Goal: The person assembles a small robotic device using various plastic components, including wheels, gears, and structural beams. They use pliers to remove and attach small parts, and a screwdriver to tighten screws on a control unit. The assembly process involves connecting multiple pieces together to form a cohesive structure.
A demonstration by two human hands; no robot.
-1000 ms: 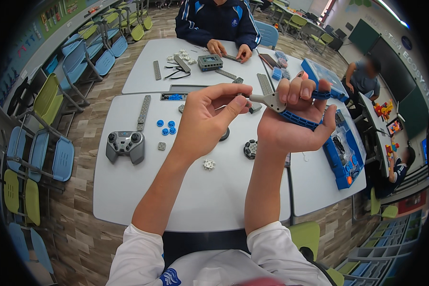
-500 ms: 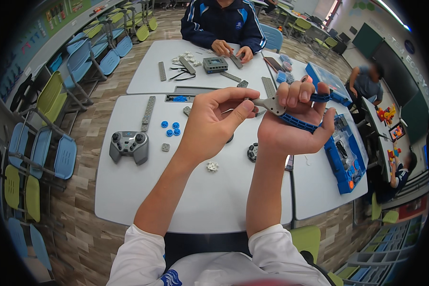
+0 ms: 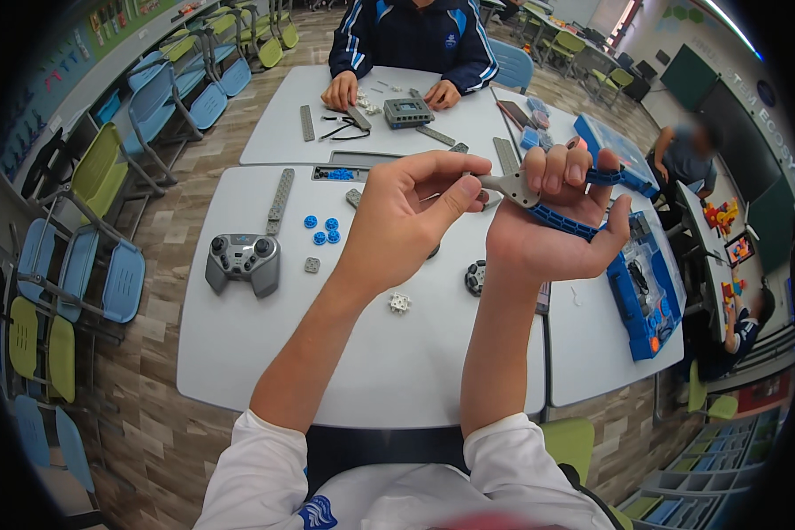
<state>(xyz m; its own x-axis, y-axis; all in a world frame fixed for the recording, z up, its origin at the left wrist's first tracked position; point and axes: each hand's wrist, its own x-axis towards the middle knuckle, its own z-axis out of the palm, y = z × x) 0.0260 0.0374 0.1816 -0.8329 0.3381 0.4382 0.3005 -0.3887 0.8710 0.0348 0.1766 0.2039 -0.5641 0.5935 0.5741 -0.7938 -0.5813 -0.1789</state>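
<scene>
My right hand (image 3: 526,243) is wrapped round a pair of pliers (image 3: 516,188) with a grey head and blue ribbed handles, held above the table. The pliers' jaws point left. My left hand (image 3: 402,216) pinches at the jaw tips between thumb and forefinger; whatever small piece sits there is hidden by the fingers. Below the hands lie a white toothed part (image 3: 399,303) and a dark round wheel (image 3: 475,277). Left of my left hand are several blue round pieces (image 3: 320,237) and a small grey square plate (image 3: 312,265).
A grey game controller (image 3: 243,261) and a long grey perforated beam (image 3: 279,201) lie on the left. At right stands a blue parts case (image 3: 640,291). Across the table, a person's hand (image 3: 341,91) touches a grey beam near a grey box-shaped module (image 3: 408,111).
My hands and the pliers have shifted very slightly right, with the grip unchanged. Across the table, the other person's hands have moved apart, one now on a beam at the left.
</scene>
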